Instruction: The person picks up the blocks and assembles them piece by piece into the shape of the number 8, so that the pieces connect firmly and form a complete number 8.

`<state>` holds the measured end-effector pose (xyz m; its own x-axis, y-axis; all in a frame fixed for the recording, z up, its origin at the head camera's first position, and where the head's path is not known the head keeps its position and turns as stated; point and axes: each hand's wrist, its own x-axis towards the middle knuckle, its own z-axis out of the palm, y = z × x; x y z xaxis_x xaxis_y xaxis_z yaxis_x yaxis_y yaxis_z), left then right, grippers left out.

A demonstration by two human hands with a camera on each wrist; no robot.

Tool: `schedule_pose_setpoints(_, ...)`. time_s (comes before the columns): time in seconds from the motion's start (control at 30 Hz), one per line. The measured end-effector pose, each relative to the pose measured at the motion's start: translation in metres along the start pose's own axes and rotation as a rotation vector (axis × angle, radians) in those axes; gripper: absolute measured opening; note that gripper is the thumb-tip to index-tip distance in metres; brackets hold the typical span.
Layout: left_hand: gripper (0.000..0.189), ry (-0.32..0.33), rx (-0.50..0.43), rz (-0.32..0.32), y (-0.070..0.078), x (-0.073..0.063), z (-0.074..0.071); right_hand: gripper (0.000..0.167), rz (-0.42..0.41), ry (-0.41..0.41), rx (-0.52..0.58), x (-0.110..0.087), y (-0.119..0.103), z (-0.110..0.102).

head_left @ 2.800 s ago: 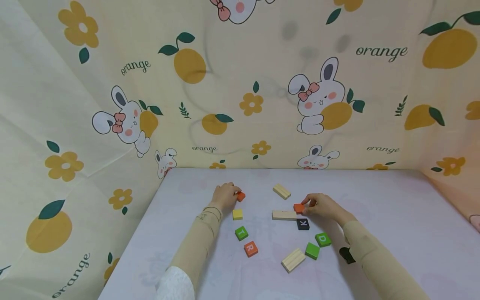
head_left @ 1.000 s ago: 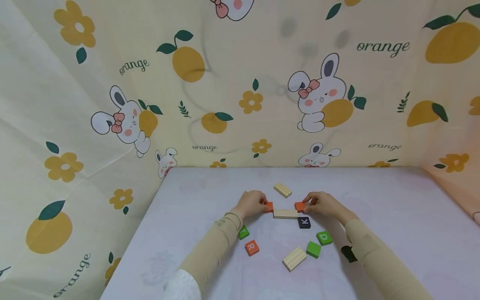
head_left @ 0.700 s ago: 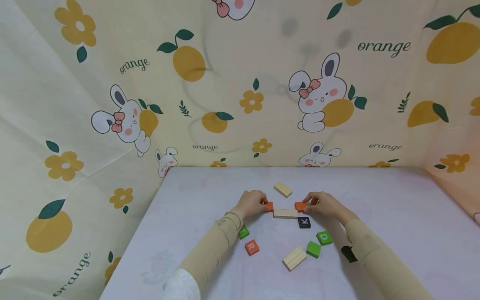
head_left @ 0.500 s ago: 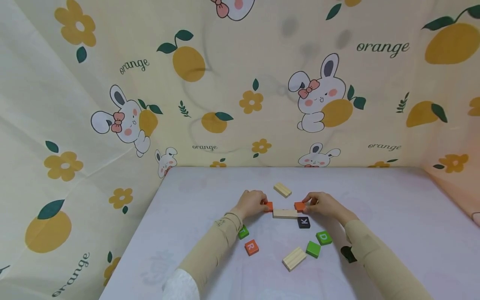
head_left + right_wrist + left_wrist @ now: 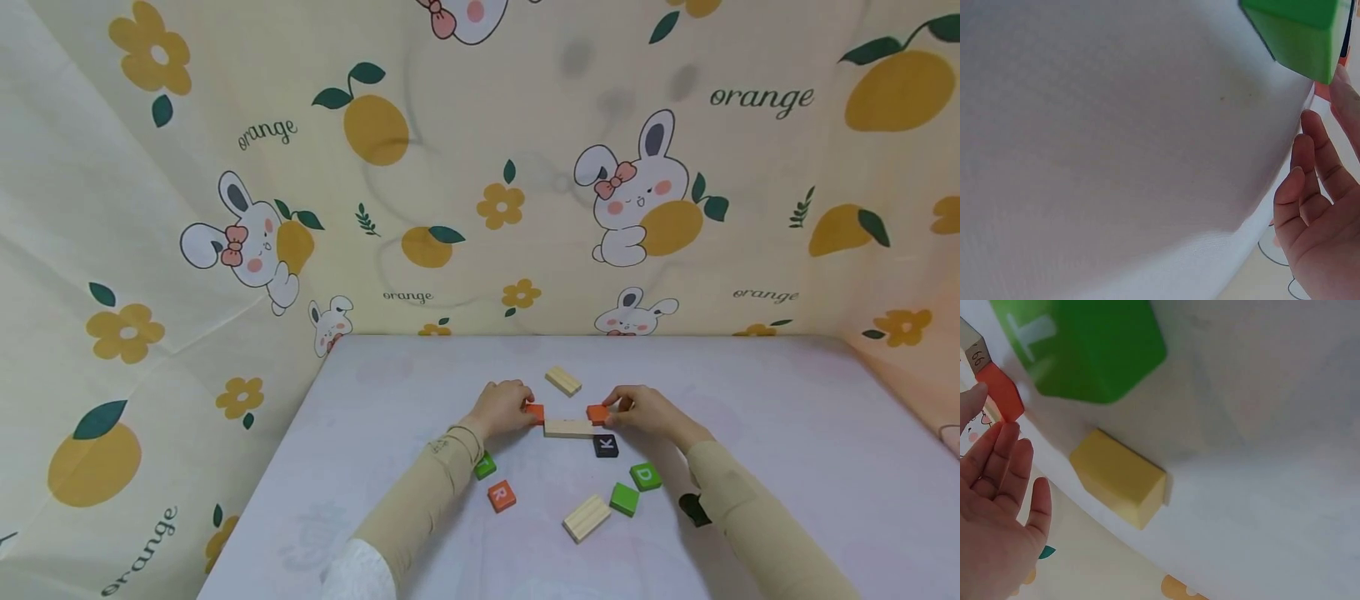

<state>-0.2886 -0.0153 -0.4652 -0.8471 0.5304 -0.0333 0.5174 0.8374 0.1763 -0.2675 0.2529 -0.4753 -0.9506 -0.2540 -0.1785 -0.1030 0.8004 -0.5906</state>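
Note:
My left hand (image 5: 504, 407) pinches a small orange block (image 5: 536, 413) between thumb and fingers, just behind the left end of a plain wooden plank (image 5: 568, 428). Across from it, my right hand (image 5: 647, 410) pinches another orange block (image 5: 597, 414) at the plank's right end. A black K block (image 5: 606, 446) lies against the plank's near right corner. In the left wrist view the orange block (image 5: 1001, 392) shows beside the thumb, with a yellow block (image 5: 1119, 478) close by. A green block (image 5: 1304, 34) covers most of the right-hand block in the right wrist view.
One wooden block (image 5: 563, 381) lies behind the plank and another (image 5: 587, 518) nearer the front. A green block (image 5: 624, 499), a green D block (image 5: 646, 477) and an orange R block (image 5: 502, 496) lie around. My left forearm partly covers the green T block (image 5: 484, 465).
Since the earliest frame, my left hand has brought its orange block from the back left to the plank's left end. The right hand has stayed in place. The last second shows hardly any movement.

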Motion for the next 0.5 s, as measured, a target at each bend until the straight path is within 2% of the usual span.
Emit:
schedule_pose_setpoints(0.3,0.031,0.041,0.024,0.043,0.002,-0.007,-0.006,0.027,0.001,-0.001,0.003,-0.001,-0.001,0.0)
schedule_pose_setpoints(0.5,0.03,0.055,-0.01,0.058,0.003,-0.022,-0.016,0.027,-0.014,0.007,-0.005,-0.003,-0.002,0.0)
